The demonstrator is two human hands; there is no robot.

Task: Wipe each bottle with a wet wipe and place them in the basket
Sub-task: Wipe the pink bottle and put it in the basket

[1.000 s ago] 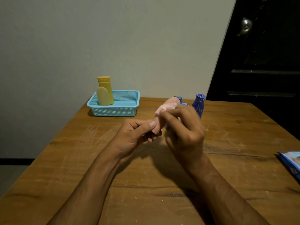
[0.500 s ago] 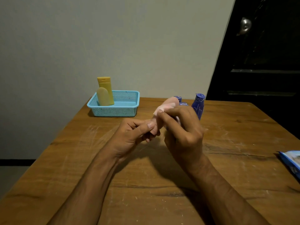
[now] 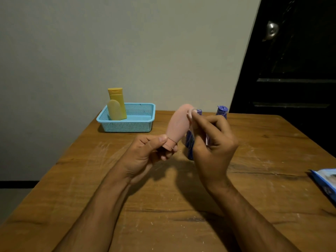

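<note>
The right hand (image 3: 212, 148) has slid its wipe (image 3: 190, 113) up the pink bottle (image 3: 179, 124); left hand (image 3: 145, 153) grip pinches its cap.

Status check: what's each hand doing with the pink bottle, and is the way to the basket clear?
Left hand pinches pink plastic bottle by its cap end. Right hand rubs white wet wipe near its base. Blue mesh basket holds two yellow bottles; path unobstructed.

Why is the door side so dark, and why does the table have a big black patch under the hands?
Head view: light falls on the wall and table, barely on the door. The left hand and right hand block it, casting that shadow. The wide lens makes the door lean.
</note>
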